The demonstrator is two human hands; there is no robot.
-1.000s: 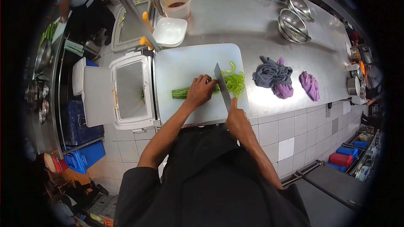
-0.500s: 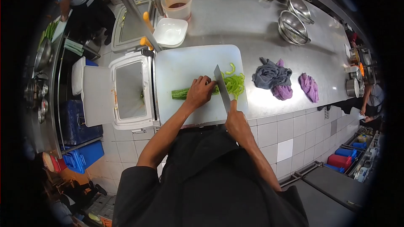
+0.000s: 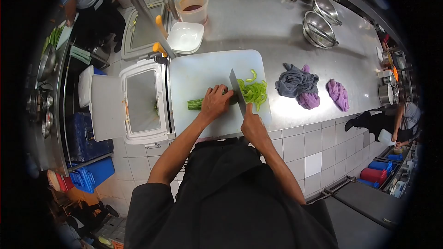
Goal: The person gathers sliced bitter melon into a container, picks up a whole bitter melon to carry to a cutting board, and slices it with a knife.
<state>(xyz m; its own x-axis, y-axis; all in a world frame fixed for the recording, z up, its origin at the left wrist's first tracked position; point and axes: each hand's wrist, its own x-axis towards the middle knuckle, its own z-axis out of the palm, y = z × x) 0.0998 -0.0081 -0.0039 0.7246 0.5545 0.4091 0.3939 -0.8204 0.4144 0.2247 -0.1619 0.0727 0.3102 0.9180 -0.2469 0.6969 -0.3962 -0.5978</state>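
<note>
My left hand (image 3: 216, 102) presses down on a length of ridged green bitter melon (image 3: 194, 104), its fingers bent over the cut end. Closed round the handle of a broad-bladed kitchen knife (image 3: 238, 90) is my right hand (image 3: 254, 128). The blade stands on edge just right of my left fingertips, between the melon and a heap of pale green curved slices (image 3: 254, 93). One loose slice lies above the heap. All of this is on a white cutting board (image 3: 200, 71) at the counter's near edge.
A lidded bin (image 3: 143, 101) stands open left of the board. White square bowls (image 3: 185, 37) and a plastic tub (image 3: 192, 14) sit behind it. Grey and purple cloths (image 3: 295, 80) lie to the right, metal bowls (image 3: 318, 30) farther back. People stand at far left and right.
The knife and my right hand have shifted slightly left, with the blade now closer to my left fingers. At far right, a person has come further into view.
</note>
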